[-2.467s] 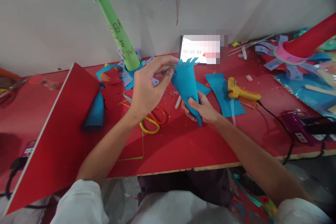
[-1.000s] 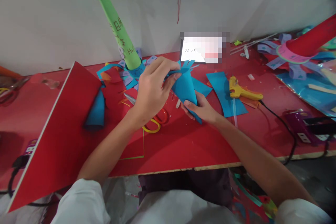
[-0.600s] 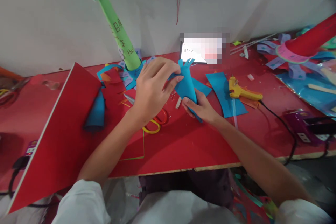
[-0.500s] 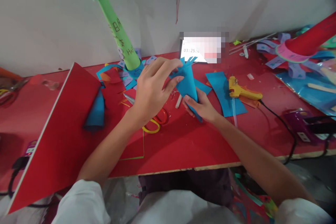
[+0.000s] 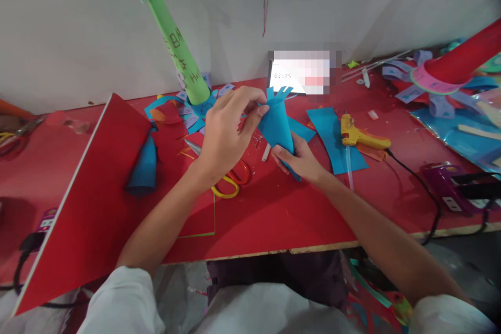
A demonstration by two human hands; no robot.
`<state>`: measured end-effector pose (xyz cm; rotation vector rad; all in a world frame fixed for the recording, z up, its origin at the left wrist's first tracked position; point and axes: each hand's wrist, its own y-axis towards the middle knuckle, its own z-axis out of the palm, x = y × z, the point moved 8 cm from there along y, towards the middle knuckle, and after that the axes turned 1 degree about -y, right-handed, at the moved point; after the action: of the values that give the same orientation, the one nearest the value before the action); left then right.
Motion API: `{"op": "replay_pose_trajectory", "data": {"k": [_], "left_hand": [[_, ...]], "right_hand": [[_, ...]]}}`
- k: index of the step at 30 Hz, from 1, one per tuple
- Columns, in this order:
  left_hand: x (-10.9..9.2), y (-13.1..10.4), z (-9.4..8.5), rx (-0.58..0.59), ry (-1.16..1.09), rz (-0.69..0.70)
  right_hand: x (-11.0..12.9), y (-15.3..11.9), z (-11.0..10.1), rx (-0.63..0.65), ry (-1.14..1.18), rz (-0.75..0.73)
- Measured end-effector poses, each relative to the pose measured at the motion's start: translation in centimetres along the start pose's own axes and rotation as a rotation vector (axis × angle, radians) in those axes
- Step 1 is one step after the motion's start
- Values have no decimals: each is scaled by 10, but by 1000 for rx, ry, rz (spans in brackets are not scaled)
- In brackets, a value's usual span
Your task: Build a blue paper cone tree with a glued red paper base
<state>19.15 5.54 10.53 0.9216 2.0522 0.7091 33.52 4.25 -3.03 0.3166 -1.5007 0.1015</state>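
A rolled blue paper cone (image 5: 278,124) with cut strips along its wide upper rim is held over the red table (image 5: 274,214). My right hand (image 5: 299,157) is wrapped round its narrow lower part. At the left side of the rim, my left hand (image 5: 230,130) pinches a strip between thumb and forefinger. Scissors with yellow and red handles (image 5: 226,188) lie partly under my left hand and wrist. Flat blue paper pieces (image 5: 326,128) rest to the right of the cone.
A yellow glue gun (image 5: 362,137) with a black cord lies at the right. A green paper tower (image 5: 176,47) stands at the back left. A large red board (image 5: 90,209) leans at the left, near another blue cone (image 5: 143,169). A lit screen (image 5: 289,75) stands at the wall.
My left hand's fingertips have shifted slightly left and up and closed together at the rim. My right hand keeps its hold; the cone has barely moved.
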Motion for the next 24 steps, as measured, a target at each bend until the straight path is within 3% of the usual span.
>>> {"op": "replay_pose_trajectory", "data": {"k": [24], "left_hand": [[5, 6, 2, 115, -103, -16]], "right_hand": [[-5, -2, 2, 43, -15, 7]]}}
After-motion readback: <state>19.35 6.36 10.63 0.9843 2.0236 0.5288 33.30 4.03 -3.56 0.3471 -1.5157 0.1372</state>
